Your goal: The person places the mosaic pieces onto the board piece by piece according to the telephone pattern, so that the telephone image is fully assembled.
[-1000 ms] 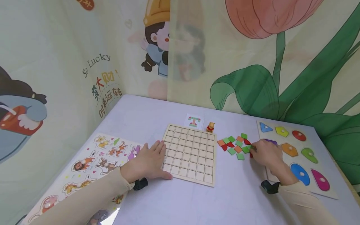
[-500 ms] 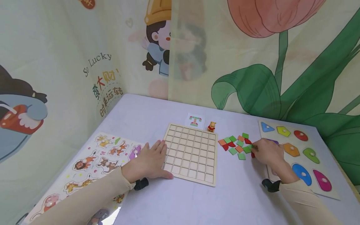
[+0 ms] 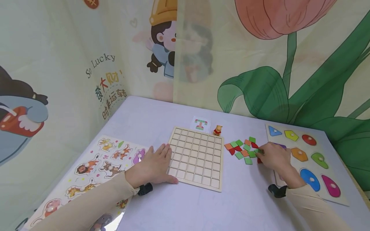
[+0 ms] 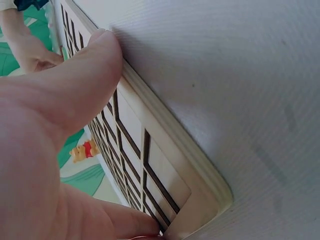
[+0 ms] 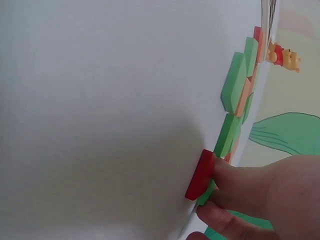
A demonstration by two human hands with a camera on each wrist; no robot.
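Observation:
A square wooden grid board [image 3: 198, 156] lies in the middle of the table. My left hand [image 3: 153, 165] rests along its left edge with the fingers extended; in the left wrist view the thumb [image 4: 95, 62] lies over the board's rim [image 4: 175, 150]. Right of the board is a loose cluster of green, orange and red tiles [image 3: 239, 155]. At that cluster's right end my right hand [image 3: 273, 156] pinches a green tile [image 5: 206, 194] between thumb and fingers, partly hidden. A red tile [image 5: 201, 175] sits right beside the thumb in the right wrist view.
Behind the board lie a pattern card [image 3: 200, 124] and a small bear figure [image 3: 217, 130]. An animal puzzle board [image 3: 98, 170] is at left, partly under the left arm. A shape puzzle board [image 3: 313, 173] is at right, partly under the right hand. Printed curtains hang behind.
A green tile and an orange tile beside my right fingertips have shifted slightly left within the cluster. The left hand stays in place on the board. The head view has moved a little.

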